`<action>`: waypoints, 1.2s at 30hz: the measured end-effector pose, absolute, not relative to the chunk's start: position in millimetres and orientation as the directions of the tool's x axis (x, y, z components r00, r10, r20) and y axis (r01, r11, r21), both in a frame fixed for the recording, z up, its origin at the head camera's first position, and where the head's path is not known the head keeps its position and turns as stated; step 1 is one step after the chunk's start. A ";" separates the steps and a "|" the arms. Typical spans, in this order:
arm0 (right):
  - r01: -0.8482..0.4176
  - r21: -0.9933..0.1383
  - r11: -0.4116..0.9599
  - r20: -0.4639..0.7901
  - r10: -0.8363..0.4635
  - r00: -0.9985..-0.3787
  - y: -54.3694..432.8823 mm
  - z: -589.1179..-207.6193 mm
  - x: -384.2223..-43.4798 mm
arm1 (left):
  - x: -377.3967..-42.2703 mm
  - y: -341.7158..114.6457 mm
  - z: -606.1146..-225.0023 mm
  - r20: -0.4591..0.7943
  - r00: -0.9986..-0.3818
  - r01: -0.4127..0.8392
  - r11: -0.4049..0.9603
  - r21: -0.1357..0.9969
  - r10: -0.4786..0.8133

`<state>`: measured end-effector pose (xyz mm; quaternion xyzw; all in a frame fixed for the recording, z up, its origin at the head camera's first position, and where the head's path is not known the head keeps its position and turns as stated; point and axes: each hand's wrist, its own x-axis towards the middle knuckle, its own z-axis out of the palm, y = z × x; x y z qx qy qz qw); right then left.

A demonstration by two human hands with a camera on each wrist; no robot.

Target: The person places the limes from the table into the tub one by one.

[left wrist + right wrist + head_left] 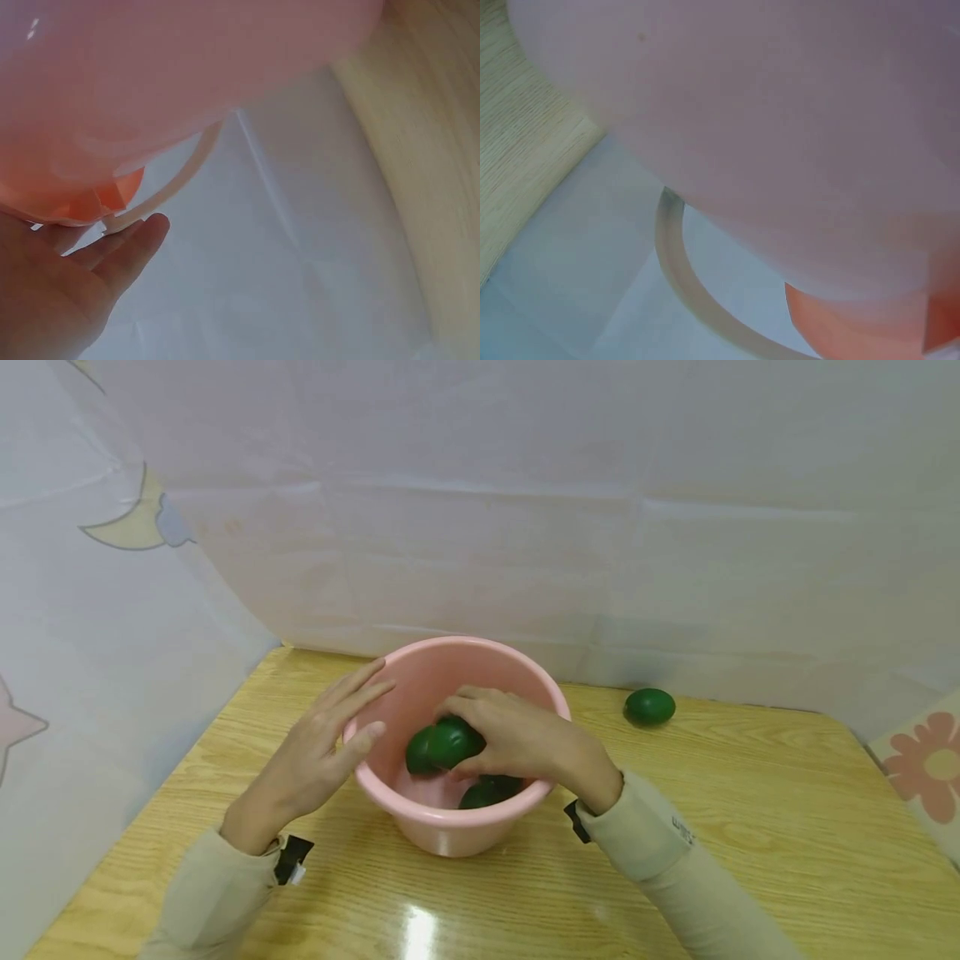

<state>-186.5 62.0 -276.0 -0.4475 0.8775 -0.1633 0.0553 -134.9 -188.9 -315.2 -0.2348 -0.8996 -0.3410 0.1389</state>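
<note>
A pink plastic bucket (450,835) stands on the table with several glossy dark green oval fruits, avocado-like, inside it. My right hand (510,727) reaches over the bucket's right rim and grips one green fruit (456,742), thumb below and fingers above. Against that one, on its left, lies another green fruit (420,752); more green fruit (487,792) sits under the hand, partly hidden. At the left rim, my left hand (318,743) has its fingers extended and holds nothing. In the left wrist view its fingertips are beside the rim and the pale handle (176,180). The right wrist view hides the right hand.
One more green oval fruit (649,707) lies on the wooden table (720,827) at the back right. A pale cloth backdrop (480,527) rises behind the table and along its left side. In the right wrist view, the bucket's curved handle (682,262) hangs outside.
</note>
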 end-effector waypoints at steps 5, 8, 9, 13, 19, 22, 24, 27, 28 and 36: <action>-0.767 -0.325 0.553 0.039 -0.803 -0.595 61.7 -276.0 -185.9 | -133.3 -186.6 -313.7 0.393 -0.865 0.497 0.646 0.580 0.313; -0.765 -0.324 0.557 0.033 -0.801 -0.597 61.8 -276.1 -185.8 | -133.8 -186.9 -315.1 0.404 -0.859 0.507 0.637 0.581 0.315; -0.764 -0.323 0.558 0.030 -0.801 -0.598 62.0 -276.1 -185.8 | -134.2 -187.0 -315.5 0.410 -0.856 0.512 0.634 0.579 0.316; -0.766 -0.338 0.547 0.050 -0.802 -0.595 62.7 -276.3 -186.8 | -135.3 -187.6 -317.4 0.429 -0.843 0.530 0.631 0.566 0.324; -0.788 -0.341 0.513 0.148 -0.798 -0.584 63.7 -274.9 -187.0 | -135.6 -188.1 -318.6 0.434 -0.837 0.539 0.636 0.552 0.333; -0.795 -0.347 0.498 0.219 -0.781 -0.585 65.1 -273.7 -186.6 | -135.5 -187.9 -318.9 0.434 -0.837 0.539 0.641 0.547 0.333; -0.798 -0.355 0.487 0.271 -0.763 -0.586 67.1 -272.9 -187.0 | -135.3 -187.9 -319.3 0.435 -0.837 0.537 0.646 0.543 0.331; -0.811 -0.359 0.462 0.362 -0.732 -0.577 73.5 -271.1 -188.5 | -135.2 -187.8 -319.7 0.442 -0.833 0.541 0.651 0.533 0.331; -0.814 -0.363 0.454 0.388 -0.721 -0.575 76.6 -270.4 -189.2 | -135.3 -187.7 -319.8 0.445 -0.832 0.542 0.652 0.530 0.331; -0.782 -0.423 0.457 0.469 -0.629 -0.621 112.4 -265.1 -190.9 | -135.6 -187.0 -319.5 0.456 -0.826 0.547 0.667 0.507 0.331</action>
